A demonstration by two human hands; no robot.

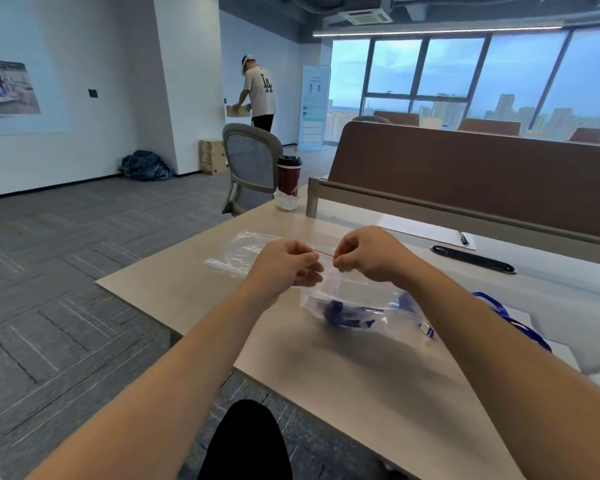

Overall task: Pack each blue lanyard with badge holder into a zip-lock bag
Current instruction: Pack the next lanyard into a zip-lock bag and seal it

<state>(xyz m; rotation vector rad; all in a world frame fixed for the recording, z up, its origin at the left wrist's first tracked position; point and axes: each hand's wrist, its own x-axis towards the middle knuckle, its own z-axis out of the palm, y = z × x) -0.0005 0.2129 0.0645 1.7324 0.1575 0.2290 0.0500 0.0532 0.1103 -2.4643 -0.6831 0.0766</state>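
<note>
A clear zip-lock bag [352, 296] with a red seal strip hangs from both my hands above the beige table [187, 292]. Inside it lies a blue lanyard with badge holder [350, 315]. My left hand [286, 266] pinches the left end of the seal strip. My right hand [368, 252] pinches the strip just to the right, a short red stretch showing between them. Another blue lanyard [513, 320] lies on the table right of my right forearm, partly hidden. Empty zip-lock bags [239, 252] lie flat behind my left hand.
A red coffee cup [289, 180] stands at the table's far corner. A black strap-like object [471, 259], white paper [426, 230] and a pen lie at the right. A brown partition [465, 174] borders the far side. A grey chair [252, 164] and a person [258, 91] are beyond.
</note>
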